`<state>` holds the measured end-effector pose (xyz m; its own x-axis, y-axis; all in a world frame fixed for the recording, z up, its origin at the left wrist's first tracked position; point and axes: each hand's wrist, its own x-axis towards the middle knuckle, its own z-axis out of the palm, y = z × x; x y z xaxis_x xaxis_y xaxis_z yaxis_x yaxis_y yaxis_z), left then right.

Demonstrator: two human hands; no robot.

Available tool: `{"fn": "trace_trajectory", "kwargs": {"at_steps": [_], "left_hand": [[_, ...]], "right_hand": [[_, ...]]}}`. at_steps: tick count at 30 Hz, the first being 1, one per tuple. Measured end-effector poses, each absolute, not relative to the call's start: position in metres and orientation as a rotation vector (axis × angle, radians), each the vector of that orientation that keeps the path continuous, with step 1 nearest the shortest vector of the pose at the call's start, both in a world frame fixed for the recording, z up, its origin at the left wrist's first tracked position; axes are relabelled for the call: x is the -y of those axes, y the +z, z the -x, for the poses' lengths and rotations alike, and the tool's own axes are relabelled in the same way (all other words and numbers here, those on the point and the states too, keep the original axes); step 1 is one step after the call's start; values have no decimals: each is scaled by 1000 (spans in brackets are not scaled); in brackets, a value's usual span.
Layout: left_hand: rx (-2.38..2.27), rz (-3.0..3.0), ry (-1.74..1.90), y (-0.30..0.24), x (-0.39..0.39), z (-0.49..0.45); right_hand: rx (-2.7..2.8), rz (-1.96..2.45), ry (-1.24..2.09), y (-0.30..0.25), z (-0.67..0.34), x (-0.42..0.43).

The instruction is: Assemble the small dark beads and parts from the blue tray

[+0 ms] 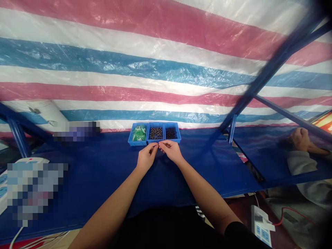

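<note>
Close together over the blue table [178, 173], my left hand [147, 157] and my right hand [170, 150] meet at the fingertips. Both are pinched, and whatever sits between them is too small to make out. Just beyond them, three blue bins stand side by side. Green and white pieces fill the left bin [139, 144]. Small brass-and-dark parts [156, 132] lie in the middle one, partly behind my fingers. In the right bin are small black parts [171, 132].
A white power strip [38, 160] lies on the left, near blurred-out items. Blue frame posts [232, 129] rise at the right, with a striped sheet [155, 69] behind. At far right are another person's hands [301, 138]. Another power strip [261, 226] hangs below the table edge.
</note>
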<state>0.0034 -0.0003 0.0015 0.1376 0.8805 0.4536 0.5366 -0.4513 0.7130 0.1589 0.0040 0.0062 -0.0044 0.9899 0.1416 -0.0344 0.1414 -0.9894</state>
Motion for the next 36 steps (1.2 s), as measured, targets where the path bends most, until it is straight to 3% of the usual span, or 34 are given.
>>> {"fn": "trace_trajectory", "kwargs": {"at_steps": [36], "left_hand": [[-1397, -2017, 1203, 1, 1, -2]], "right_hand": [[1310, 1038, 1116, 6, -156, 0]]}}
